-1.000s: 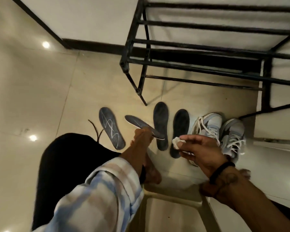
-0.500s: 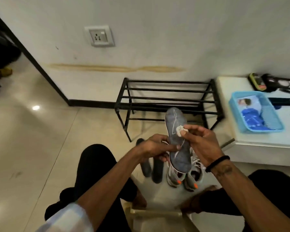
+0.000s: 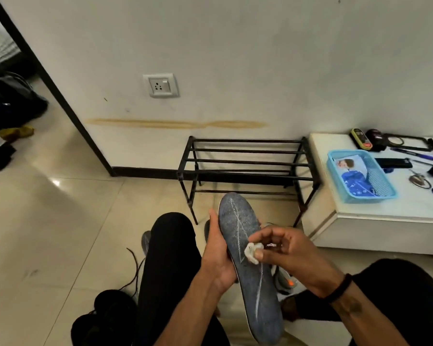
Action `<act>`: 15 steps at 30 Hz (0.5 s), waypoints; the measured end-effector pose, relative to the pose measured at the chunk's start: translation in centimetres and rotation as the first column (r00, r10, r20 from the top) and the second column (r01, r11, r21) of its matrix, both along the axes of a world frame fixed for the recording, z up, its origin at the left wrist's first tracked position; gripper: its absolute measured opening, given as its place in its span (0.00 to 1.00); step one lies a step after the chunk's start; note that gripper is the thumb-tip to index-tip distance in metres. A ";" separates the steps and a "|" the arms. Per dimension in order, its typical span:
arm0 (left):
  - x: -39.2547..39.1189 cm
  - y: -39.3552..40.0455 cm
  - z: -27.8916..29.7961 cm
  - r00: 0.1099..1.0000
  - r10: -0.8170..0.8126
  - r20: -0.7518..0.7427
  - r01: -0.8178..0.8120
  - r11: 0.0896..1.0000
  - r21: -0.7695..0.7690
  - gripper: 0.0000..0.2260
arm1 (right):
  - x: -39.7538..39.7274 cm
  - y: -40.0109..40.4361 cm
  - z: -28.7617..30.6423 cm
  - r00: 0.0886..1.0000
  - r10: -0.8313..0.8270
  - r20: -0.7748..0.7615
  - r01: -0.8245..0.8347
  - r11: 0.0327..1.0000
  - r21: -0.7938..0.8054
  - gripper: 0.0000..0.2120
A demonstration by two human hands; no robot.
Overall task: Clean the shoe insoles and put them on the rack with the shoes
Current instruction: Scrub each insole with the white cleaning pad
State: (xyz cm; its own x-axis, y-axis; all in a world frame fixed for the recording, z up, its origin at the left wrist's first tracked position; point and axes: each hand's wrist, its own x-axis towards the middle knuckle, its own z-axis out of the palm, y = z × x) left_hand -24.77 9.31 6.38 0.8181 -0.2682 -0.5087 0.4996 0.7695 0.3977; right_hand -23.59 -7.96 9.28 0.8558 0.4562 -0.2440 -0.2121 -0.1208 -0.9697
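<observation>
Wiping a light, bendy insole

Left hand (image 3: 216, 248) grips the insole (image 3: 248, 260) by its edge; right hand (image 3: 288, 255) pinches a wipe (image 3: 251, 250) against it. Best supported mid-length.

no readable text, labels too blurred to make out

Shoes (image 3: 284, 280): largely hidden behind the insole (image 3: 248, 245) and the right hand (image 3: 293, 255). Floor insoles (image 3: 145, 242): mostly covered by a leg. Basket (image 3: 383, 193) contents: print unreadable. Small table (image 3: 385, 211) items: cut by the right edge, unidentifiable.
</observation>
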 end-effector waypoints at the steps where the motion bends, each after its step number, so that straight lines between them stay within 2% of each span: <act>1: -0.1 0.1 -0.3 1.000 0.000 0.003 0.000 1.000 0.013 0.46 | 0.2 0.2 0.4 1.000 -0.011 -0.005 0.011 1.000 -0.026 0.10; 3: -0.2 0.3 -0.3 1.000 0.006 0.004 -0.006 0.999 0.054 0.43 | 1.0 0.7 1.2 0.999 -0.043 0.021 0.045 0.992 -0.120 0.09; 6: 0.0 0.8 -0.5 1.000 0.016 0.023 -0.017 0.999 0.027 0.40 | 2.4 2.1 1.9 0.984 -0.071 0.164 0.113 0.957 -0.267 0.08; 8: 0.1 1.2 -0.6 0.999 0.013 0.034 -0.013 1.000 -0.008 0.39 | 3.1 3.6 2.1 0.971 -0.126 0.203 0.180 0.945 -0.273 0.06; 11: 0.3 1.4 -0.7 0.996 0.001 0.087 0.000 1.000 -0.019 0.37 | 4.1 5.4 2.1 0.957 -0.235 0.170 0.271 0.935 -0.231 0.06; 15: 0.3 1.2 -1.0 0.997 -0.006 0.082 0.008 1.000 -0.021 0.36 | 5.0 6.6 1.9 0.951 -0.189 0.246 0.269 0.899 -0.346 0.15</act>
